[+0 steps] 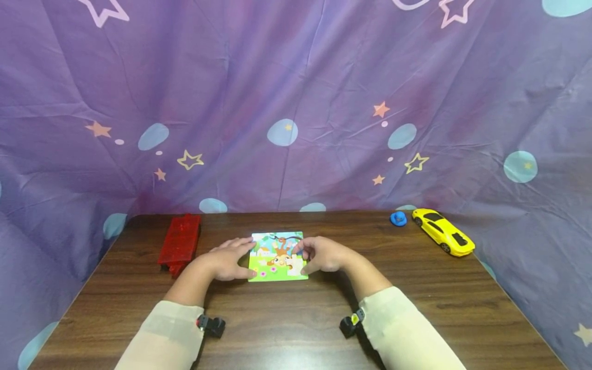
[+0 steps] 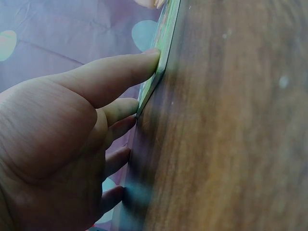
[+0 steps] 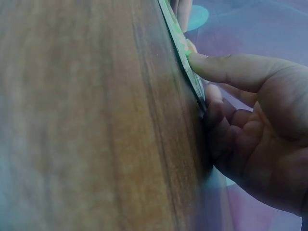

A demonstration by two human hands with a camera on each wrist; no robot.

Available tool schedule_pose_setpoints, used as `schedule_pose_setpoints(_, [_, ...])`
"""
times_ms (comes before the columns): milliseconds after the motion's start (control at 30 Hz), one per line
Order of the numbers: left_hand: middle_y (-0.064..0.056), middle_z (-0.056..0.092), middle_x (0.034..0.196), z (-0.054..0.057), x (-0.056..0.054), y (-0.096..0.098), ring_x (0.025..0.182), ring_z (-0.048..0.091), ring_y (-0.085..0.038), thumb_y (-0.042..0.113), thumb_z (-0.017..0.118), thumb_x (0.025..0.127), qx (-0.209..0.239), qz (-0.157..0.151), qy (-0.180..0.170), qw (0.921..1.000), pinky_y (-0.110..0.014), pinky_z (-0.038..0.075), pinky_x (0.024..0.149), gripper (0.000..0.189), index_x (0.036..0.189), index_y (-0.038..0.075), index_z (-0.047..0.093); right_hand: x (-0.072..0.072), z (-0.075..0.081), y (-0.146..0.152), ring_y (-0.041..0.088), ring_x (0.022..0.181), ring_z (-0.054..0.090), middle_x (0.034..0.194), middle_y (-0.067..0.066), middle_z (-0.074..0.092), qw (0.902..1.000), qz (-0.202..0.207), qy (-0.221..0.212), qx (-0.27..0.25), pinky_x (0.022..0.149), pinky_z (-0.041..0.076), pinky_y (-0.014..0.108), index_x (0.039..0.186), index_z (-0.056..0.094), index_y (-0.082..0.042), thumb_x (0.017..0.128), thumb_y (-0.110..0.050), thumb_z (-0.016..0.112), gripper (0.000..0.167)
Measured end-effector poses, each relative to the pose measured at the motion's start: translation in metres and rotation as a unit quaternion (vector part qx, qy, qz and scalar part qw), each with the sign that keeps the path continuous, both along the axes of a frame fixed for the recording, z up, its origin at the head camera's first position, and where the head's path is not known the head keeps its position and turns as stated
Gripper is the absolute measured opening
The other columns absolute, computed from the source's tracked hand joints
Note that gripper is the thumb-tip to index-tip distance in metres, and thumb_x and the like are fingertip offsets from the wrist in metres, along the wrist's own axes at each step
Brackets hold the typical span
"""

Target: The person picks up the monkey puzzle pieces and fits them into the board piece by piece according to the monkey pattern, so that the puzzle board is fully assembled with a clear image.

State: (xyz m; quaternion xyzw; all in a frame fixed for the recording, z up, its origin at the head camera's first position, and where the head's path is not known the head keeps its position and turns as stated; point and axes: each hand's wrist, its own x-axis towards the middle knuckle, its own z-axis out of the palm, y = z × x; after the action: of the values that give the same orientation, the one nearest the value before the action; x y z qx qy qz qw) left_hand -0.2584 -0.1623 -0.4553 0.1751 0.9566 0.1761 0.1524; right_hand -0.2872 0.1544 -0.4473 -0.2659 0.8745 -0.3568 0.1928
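A square jigsaw puzzle (image 1: 273,276) with a monkey picture lies on the table between both hands; a pale patch shows at its lower right. My left hand (image 1: 227,259) spans its left side with fairly straight fingers. In the left wrist view, the thumb (image 2: 130,67) rests on the corner and the other fingertips line up by the edge. My right hand (image 1: 326,255) holds the right edge with bent fingers. Seen from the right wrist, its thumb (image 3: 226,67) lies on top of the puzzle's rim while the other fingers curl in beside it.
On the brown wooden table (image 1: 273,318), a red toy vehicle (image 1: 182,241) stands at the left. A yellow toy car (image 1: 443,231) and a small blue hat-like object (image 1: 398,218) sit at the back right. Behind the table hangs a purple patterned cloth (image 1: 250,103).
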Motion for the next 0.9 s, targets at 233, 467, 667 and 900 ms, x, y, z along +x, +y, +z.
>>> schedule_pose_setpoints(233, [-0.005,0.023,0.181,0.002,0.001,0.000,0.167,0.016,-0.043,0.053,0.074,0.093,0.000,0.001,-0.004,1.0000,-0.075,0.018,0.129,0.092,0.170,0.021,0.033,0.001,0.001,0.000,0.013,0.081,0.054,0.095,0.003,0.059,0.9997,0.003,0.008,0.023,0.073,0.051,0.025,0.125,0.073,-0.011,0.080,-0.007,0.090,0.048])
schedule_pose_setpoints(467, [-0.006,0.024,0.180,0.003,0.002,0.001,0.167,0.017,-0.044,0.052,0.073,0.093,0.000,0.003,-0.004,1.0000,-0.075,0.018,0.129,0.092,0.169,0.020,0.034,0.000,0.001,0.000,0.013,0.085,0.056,0.097,0.002,0.061,0.9995,0.003,0.007,0.032,0.075,0.052,0.025,0.123,0.075,-0.014,0.081,-0.010,0.090,0.045])
schedule_pose_setpoints(667, [-0.006,0.023,0.181,0.007,0.005,0.001,0.167,0.017,-0.043,0.052,0.073,0.094,-0.002,0.003,-0.007,1.0000,-0.074,0.017,0.130,0.092,0.170,0.020,0.033,0.001,0.000,0.000,0.013,0.088,0.057,0.098,0.003,0.063,0.9990,0.006,0.017,0.042,0.077,0.052,0.024,0.123,0.076,-0.013,0.080,-0.009,0.089,0.045])
schedule_pose_setpoints(900, [-0.009,0.027,0.179,0.013,0.007,0.001,0.165,0.022,-0.044,0.054,0.075,0.093,-0.003,-0.004,-0.002,1.0000,-0.074,0.024,0.128,0.092,0.168,0.018,0.037,0.002,0.004,-0.005,0.012,0.087,0.055,0.095,0.002,0.063,0.9984,0.009,0.024,0.050,0.076,0.051,0.023,0.123,0.077,-0.011,0.079,-0.009,0.089,0.045])
